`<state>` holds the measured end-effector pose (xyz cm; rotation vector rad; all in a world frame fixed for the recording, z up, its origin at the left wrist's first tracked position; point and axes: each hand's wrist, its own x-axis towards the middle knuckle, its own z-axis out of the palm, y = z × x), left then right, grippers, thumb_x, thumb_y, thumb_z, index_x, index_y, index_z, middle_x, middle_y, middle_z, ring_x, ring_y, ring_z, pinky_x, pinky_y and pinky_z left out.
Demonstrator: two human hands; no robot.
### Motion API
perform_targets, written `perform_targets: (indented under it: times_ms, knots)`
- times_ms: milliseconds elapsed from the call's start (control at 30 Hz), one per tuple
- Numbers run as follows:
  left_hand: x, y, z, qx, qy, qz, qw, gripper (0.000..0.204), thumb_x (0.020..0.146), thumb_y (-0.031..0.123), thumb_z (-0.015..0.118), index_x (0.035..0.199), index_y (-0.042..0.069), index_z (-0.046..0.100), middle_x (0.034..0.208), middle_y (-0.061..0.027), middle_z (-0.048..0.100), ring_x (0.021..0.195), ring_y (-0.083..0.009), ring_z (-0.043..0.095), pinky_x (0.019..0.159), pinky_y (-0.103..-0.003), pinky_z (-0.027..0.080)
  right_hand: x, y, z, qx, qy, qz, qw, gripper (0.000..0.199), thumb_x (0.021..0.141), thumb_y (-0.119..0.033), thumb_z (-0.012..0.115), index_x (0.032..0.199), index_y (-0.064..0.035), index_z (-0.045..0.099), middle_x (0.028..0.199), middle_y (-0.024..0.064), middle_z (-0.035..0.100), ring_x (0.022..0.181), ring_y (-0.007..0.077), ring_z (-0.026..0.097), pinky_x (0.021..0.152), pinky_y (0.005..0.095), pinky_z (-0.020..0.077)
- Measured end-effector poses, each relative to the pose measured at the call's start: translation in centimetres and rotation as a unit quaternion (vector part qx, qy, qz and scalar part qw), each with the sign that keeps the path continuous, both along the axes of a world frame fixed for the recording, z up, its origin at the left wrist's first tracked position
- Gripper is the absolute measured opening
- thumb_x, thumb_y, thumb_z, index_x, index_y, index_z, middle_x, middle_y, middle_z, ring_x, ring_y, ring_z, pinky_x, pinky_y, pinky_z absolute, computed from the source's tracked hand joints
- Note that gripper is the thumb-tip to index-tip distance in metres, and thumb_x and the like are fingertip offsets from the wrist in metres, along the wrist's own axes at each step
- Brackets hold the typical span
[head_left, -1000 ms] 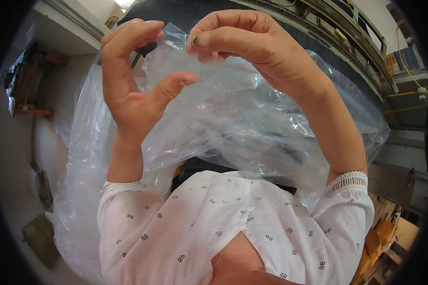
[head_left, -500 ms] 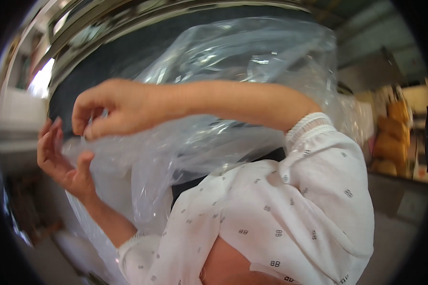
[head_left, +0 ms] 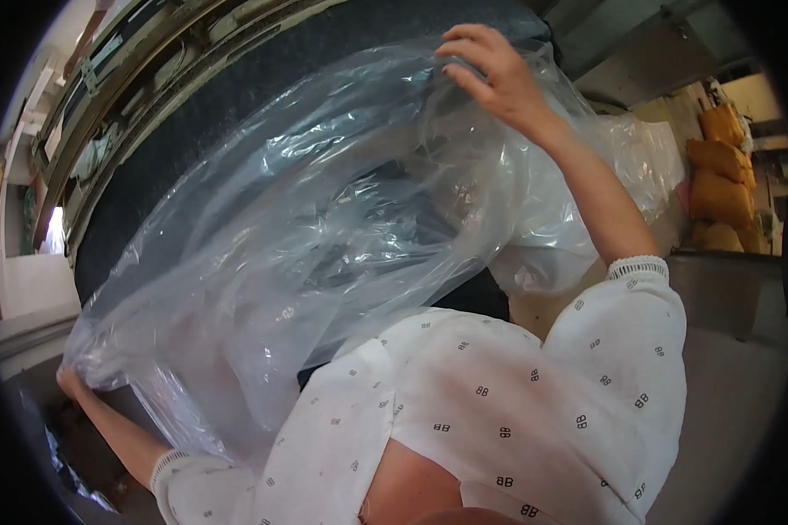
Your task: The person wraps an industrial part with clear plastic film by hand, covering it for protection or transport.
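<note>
A large, crumpled sheet of clear plastic film [head_left: 263,227] lies spread across a dark work surface and hangs down towards my body. At the far left, my left hand [head_left: 67,378] is closed on the gathered end of the film, which partly hides its fingers. My right hand [head_left: 492,74] is raised over the film near the far right end of the dark surface [head_left: 263,92]. Its fingers are curved and apart, with nothing visible between them.
Metal rails [head_left: 162,66] run along the far side of the dark surface. More bunched clear plastic [head_left: 626,166] hangs at its right end. Orange-brown bundles [head_left: 722,184] are stacked farther right. Crinkled silvery material [head_left: 70,464] lies low at the left.
My right hand has swung from the left, beside my left hand, to the far right. My left hand has lowered outward and closed on the film, which now stretches farther left.
</note>
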<state>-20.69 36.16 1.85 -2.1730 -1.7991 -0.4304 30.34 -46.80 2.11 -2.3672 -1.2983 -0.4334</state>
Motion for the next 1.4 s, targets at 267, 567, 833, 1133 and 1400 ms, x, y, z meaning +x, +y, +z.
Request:
perform_targets:
  times_ms: [267, 567, 833, 1133, 1400]
  knots:
    - [31.0, -38.9, 2.5, -0.252, -0.15, -0.531, 0.795, 0.036, 0.079, 0.025, 0.066, 0.107, 0.003, 0.059, 0.105, -0.0088, 0.06, 0.095, -0.0178, 0.057, 0.081, -0.027, 0.044, 5.6, 0.3, -2.2, -0.003, 0.038, -0.035, 0.999, 0.024, 0.08, -0.018, 0.059, 0.103, -0.0099, 0.057, 0.116, 0.005, 0.051, 0.113, 0.0246, 0.042, 0.093, 0.0349, 0.0345]
    - [34.5, -51.2, -1.1, -0.332, -0.291, -0.521, 0.73, 0.018, 0.078, 0.015, 0.065, 0.087, 0.001, 0.057, 0.088, -0.0045, 0.057, 0.079, -0.014, 0.056, 0.071, -0.028, 0.046, 6.6, 0.7, -1.5, 0.083, 0.202, 0.041, 0.975, 0.009, 0.086, -0.014, 0.055, 0.088, -0.0055, 0.052, 0.084, -0.002, 0.051, 0.086, 0.0109, 0.046, 0.078, 0.0235, 0.0367]
    - [36.5, -54.7, -2.5, -0.262, -0.339, -0.607, 0.669, 0.008, 0.083, 0.009, 0.059, 0.084, 0.001, 0.057, 0.085, 0.0005, 0.052, 0.076, -0.0073, 0.053, 0.057, -0.02, 0.047, 4.4, 2.0, 2.1, 0.12, 0.229, 0.038, 0.965, 0.014, 0.088, -0.018, 0.054, 0.085, -0.0061, 0.049, 0.074, -0.005, 0.043, 0.07, 0.0034, 0.039, 0.063, 0.0178, 0.0331]
    - [29.4, -52.5, 0.0, -0.139, -0.39, -0.607, 0.678, 0.006, 0.082, 0.01, 0.062, 0.086, 0.005, 0.062, 0.076, 0.0004, 0.051, 0.067, -0.0064, 0.047, 0.057, -0.019, 0.037, 0.6, -0.2, 3.8, -0.016, 0.225, 0.134, 0.965, 0.016, 0.081, -0.016, 0.063, 0.077, -0.002, 0.057, 0.063, -0.0021, 0.047, 0.061, 0.0073, 0.043, 0.056, 0.0216, 0.0368]
    - [6.0, -32.5, 7.9, 0.138, -0.291, -0.241, 0.915, 0.022, 0.086, 0.015, 0.055, 0.1, -0.001, 0.061, 0.1, -0.0116, 0.062, 0.089, -0.0195, 0.058, 0.082, -0.029, 0.046, -5.3, -5.6, -6.5, -0.12, 0.161, 0.06, 0.978, 0.009, 0.072, -0.013, 0.053, 0.077, -0.0069, 0.059, 0.07, 0.0091, 0.059, 0.075, 0.0274, 0.055, 0.065, 0.039, 0.0441]
